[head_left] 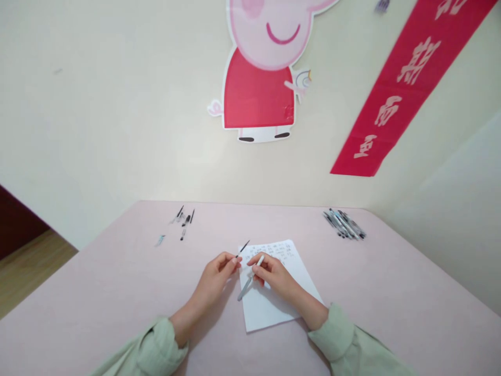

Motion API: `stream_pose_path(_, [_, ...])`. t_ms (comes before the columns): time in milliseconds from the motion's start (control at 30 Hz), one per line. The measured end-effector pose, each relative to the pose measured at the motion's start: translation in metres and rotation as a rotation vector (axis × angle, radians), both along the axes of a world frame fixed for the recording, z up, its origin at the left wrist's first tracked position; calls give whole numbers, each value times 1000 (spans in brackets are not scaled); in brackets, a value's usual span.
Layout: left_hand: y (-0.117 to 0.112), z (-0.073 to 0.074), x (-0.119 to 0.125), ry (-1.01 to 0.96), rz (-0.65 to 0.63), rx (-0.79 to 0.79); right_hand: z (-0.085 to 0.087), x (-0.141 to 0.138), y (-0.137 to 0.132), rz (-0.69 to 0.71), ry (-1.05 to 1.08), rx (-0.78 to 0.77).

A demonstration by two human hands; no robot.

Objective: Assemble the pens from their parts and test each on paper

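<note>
My left hand (217, 272) pinches a thin dark stick (245, 245), which looks like a pen refill, its black end pointing up and to the right. Close beside it, my right hand (274, 274) grips a pen (245, 289) with a white upper end and a grey lower part, slanting down to the left. Both hands are over or near a white sheet of paper (270, 310) with rows of handwriting on its upper part. Part of the pen is hidden by my right fingers.
Several loose pens or pen parts (187, 220) lie at the back left of the pink table (129, 292), with a small bluish piece (160, 240) nearby. A pile of pens (345, 224) lies at the back right. Behind stands a wall with a cartoon pig (258, 89) and red banner (391, 107).
</note>
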State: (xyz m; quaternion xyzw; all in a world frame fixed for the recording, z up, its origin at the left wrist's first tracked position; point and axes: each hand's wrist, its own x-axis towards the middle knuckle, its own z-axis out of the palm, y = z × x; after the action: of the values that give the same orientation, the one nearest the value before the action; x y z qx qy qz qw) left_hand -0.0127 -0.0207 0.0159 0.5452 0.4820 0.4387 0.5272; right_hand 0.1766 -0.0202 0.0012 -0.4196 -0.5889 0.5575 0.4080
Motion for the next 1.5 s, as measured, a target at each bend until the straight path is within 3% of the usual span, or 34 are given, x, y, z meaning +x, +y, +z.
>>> stream_pose_path(100, [-1,-1,24,-100,-122,-40,-4,0,1,-30,25,37])
stream_pose_path(233, [-3,1,29,-99,-197,-23,-4,-1,2,-66,34,24])
stream_pose_path(500, [-4,-3,26,-16,-154,-15,2,2,2,-120,-12,50])
stream_pose_path(767, [-5,-8,24,5,-201,-4,3,3,2,-142,-26,45])
stream_pose_path(900, [-5,-9,24,-56,-184,-61,0,7,6,-205,73,-21])
stream_pose_path(1167, [-3,-11,21,-105,-30,-86,7,44,25,-535,368,-14])
stream_pose_path(1500, [-6,-6,19,-86,-51,-101,5,46,27,-526,392,-35])
